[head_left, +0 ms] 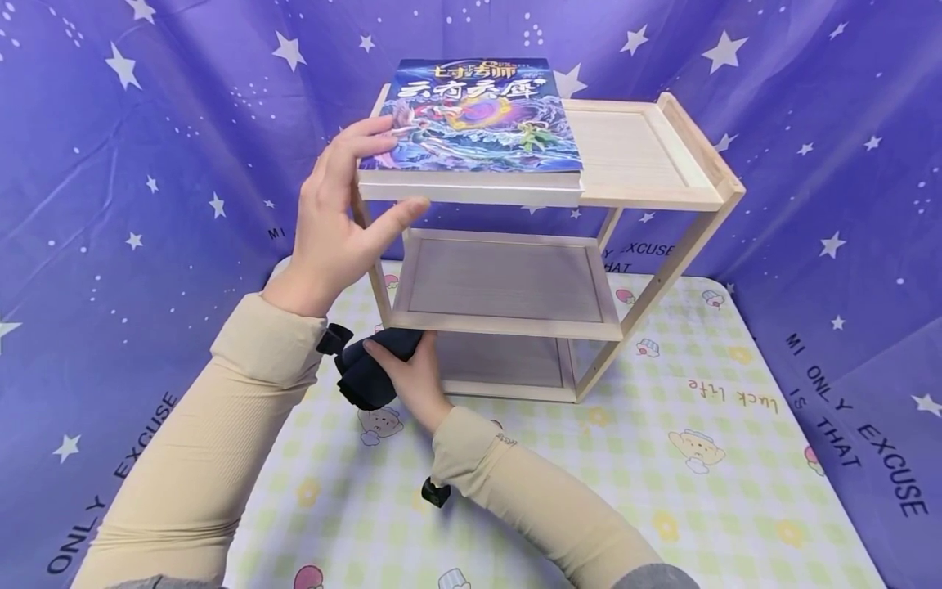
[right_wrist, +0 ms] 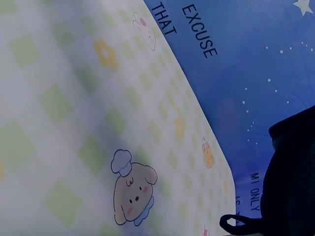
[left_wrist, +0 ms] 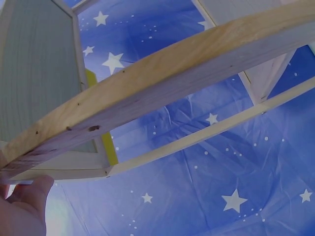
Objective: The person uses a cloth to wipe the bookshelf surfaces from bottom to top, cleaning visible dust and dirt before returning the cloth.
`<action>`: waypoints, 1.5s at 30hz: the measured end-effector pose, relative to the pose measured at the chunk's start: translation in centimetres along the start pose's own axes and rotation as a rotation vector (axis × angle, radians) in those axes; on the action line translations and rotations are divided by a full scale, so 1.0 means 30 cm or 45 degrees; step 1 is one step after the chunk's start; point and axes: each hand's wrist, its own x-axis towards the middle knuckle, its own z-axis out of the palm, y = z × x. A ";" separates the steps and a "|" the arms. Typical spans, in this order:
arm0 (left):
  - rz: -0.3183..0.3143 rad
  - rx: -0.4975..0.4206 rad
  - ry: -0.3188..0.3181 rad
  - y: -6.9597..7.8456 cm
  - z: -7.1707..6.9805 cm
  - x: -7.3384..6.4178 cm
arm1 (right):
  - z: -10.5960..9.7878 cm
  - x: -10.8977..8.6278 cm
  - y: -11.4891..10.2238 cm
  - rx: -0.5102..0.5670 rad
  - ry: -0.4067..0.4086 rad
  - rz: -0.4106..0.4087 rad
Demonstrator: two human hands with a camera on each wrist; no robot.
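Note:
A thick book (head_left: 478, 123) with a blue illustrated cover lies flat on the top left of a pale wooden three-tier shelf (head_left: 640, 151). My left hand (head_left: 342, 196) is at the book's left front corner, fingers extended over its left edge and thumb spread in front. That hand also shows by the shelf's top in the left wrist view. Lower down, my right hand (head_left: 415, 376) grips a dark navy cloth item (head_left: 371, 372) at the shelf's lower left. Only a dark part with a small loop (right_wrist: 241, 223) appears in the right wrist view; its exact kind is unclear.
The shelf's middle board (head_left: 508, 278) and bottom board (head_left: 508, 360) sit below the book. It stands on a checked tablecloth (head_left: 633, 499). Blue starry curtains (head_left: 832, 164) surround the table. Black straps (head_left: 436, 492) are at the wrists.

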 end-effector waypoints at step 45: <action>-0.007 -0.030 0.032 0.001 0.012 -0.003 | -0.056 0.055 0.099 -0.337 -0.129 0.096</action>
